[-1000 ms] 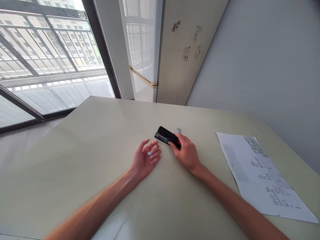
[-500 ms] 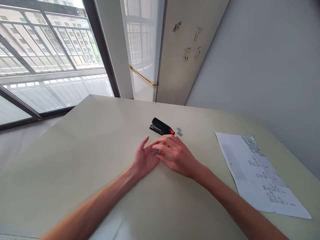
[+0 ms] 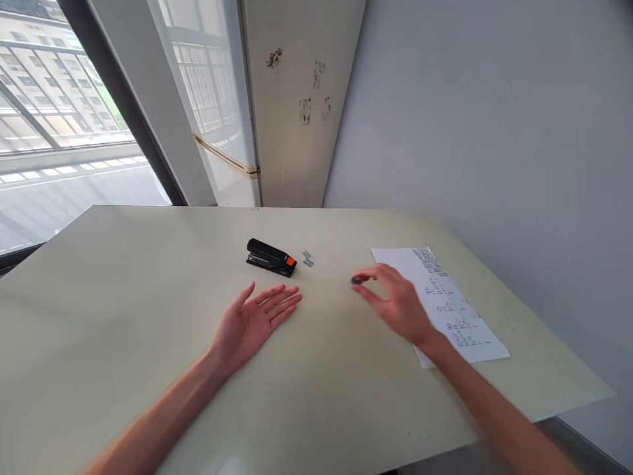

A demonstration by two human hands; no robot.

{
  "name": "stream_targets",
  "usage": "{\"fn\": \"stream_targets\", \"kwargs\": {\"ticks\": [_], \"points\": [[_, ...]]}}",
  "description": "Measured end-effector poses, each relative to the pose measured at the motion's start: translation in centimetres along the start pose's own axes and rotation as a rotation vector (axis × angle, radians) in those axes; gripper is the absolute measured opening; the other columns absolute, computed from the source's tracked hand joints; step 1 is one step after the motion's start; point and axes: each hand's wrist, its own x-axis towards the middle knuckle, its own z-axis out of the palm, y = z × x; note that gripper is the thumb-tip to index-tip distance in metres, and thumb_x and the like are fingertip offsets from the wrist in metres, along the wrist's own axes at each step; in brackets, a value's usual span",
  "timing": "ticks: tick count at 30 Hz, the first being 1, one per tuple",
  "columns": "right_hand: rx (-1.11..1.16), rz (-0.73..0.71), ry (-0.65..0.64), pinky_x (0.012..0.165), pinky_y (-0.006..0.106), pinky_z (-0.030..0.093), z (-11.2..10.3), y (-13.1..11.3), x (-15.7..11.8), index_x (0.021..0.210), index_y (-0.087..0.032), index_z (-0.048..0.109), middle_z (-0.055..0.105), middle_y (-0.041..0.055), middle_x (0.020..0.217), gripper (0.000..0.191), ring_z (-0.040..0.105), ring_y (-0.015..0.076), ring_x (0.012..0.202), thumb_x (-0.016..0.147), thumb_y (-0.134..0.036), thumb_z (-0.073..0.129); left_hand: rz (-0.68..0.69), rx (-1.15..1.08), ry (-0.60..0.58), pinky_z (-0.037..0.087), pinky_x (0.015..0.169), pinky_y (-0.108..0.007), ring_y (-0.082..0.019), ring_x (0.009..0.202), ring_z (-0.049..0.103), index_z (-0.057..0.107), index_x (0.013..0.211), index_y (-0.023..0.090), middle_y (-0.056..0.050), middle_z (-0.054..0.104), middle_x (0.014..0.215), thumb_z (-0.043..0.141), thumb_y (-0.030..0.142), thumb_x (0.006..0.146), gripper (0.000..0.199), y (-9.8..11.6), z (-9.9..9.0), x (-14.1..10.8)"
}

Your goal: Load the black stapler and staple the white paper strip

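A broad, pale cream table with a smooth, faintly glossy top [image 3: 148, 343] spreads across the view, and a plain blue-grey wall [image 3: 475, 119] rises along its right side. Beyond the far edge stands a tall refrigerator [image 3: 291, 152] with a glossy white front, a beige side marked by brown patches and a gold-coloured handle strip [image 3: 225, 156]; a dark-framed window [image 3: 44, 105] at the far left looks onto railings and a pale building. On the right part of the table lies a white sheet of paper [image 3: 445, 310] with dark print (too small to read), its near part crossed by the right wrist and forearm. The left hand [image 3: 250, 323] is palm up and empty, its thumb spread away from the outstretched fingers. The right hand [image 3: 398, 307], at the paper's left side, has its thumb and index fingertips closed on a small dark grey object [image 3: 356, 281], whose exact form is blurred. A black stapler with an orange-red patch [image 3: 270, 256] rests on the table just beyond the left hand's fingertips, its patched end toward the right. Just beside that end lie two small silvery-grey staple strips [image 3: 308, 262], close together.
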Motion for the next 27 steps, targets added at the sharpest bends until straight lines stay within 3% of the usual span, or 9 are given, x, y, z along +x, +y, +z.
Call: {"fn": "stream_targets", "kwargs": {"ticks": [5, 8, 13, 18, 24, 27], "points": [[-0.187, 0.561, 0.251, 0.087, 0.041, 0.057, -6.6, 12.4, -4.0, 0.107, -0.024, 0.075, 0.079, 0.0076, 0.103, 0.033, 0.071, 0.0252, 0.087, 0.091, -0.052, 0.069, -0.001, 0.051, 0.087, 0.053, 0.115, -0.045, -0.036, 0.136, 0.063, 0.078, 0.112, 0.004, -0.024, 0.067, 0.142, 0.049, 0.034, 0.108, 0.042, 0.3, 0.6, 0.0], [-0.237, 0.691, 0.297, 0.087, 0.048, 0.057, -9.3, 17.0, -6.7, 0.101, -0.02, 0.075, 0.079, 0.0119, 0.096, 0.041, 0.071, 0.0279, 0.08, 0.086, -0.058, 0.067, -0.006, 0.082, 0.136, 0.059, 0.108, -0.043, -0.035, 0.132, 0.067, 0.079, 0.11, 0.006, -0.022, 0.07, 0.139, 0.048, 0.033, 0.108, 0.041, 0.5, 0.6, 0.2], [-0.218, 0.707, 0.257, 0.09, 0.047, 0.056, -9.2, 18.3, -9.5, 0.101, -0.021, 0.076, 0.078, 0.0113, 0.101, 0.045, 0.07, 0.0272, 0.086, 0.085, -0.062, 0.067, -0.006, 0.12, 0.204, 0.066, 0.095, -0.04, -0.034, 0.121, 0.073, 0.079, 0.107, 0.007, -0.022, 0.073, 0.134, 0.049, 0.032, 0.108, 0.039, 0.8, 0.6, 0.6], [-0.146, 0.743, 0.227, 0.077, 0.036, 0.06, -9.1, 18.9, -9.7, 0.114, -0.025, 0.076, 0.08, 0.008, 0.111, 0.046, 0.073, 0.0235, 0.087, 0.092, -0.064, 0.063, 0.001, 0.13, 0.244, 0.067, 0.088, -0.038, -0.03, 0.107, 0.077, 0.079, 0.103, 0.007, -0.022, 0.077, 0.12, 0.048, 0.03, 0.108, 0.039, 0.9, 1.1, 0.6], [-0.301, 0.807, 0.3, 0.094, 0.051, 0.056, -11.7, 23.0, -8.9, 0.098, -0.021, 0.073, 0.078, 0.0122, 0.099, 0.042, 0.072, 0.0304, 0.09, 0.085, -0.059, 0.061, -0.005, 0.121, 0.203, 0.067, 0.084, -0.037, -0.026, 0.089, 0.075, 0.079, 0.1, 0.006, -0.018, 0.076, 0.1, 0.046, 0.028, 0.108, 0.041, 1.0, 1.0, 0.6], [-0.368, 0.793, 0.271, 0.099, 0.057, 0.053, -11.9, 23.7, -8.6, 0.108, -0.018, 0.071, 0.077, 0.016, 0.104, 0.048, 0.071, 0.0355, 0.098, 0.083, -0.058, 0.063, -0.015, 0.126, 0.146, 0.066, 0.085, -0.037, -0.025, 0.089, 0.073, 0.079, 0.101, 0.006, -0.017, 0.074, 0.098, 0.049, 0.027, 0.107, 0.037, 0.9, 0.4, 0.7]]}}
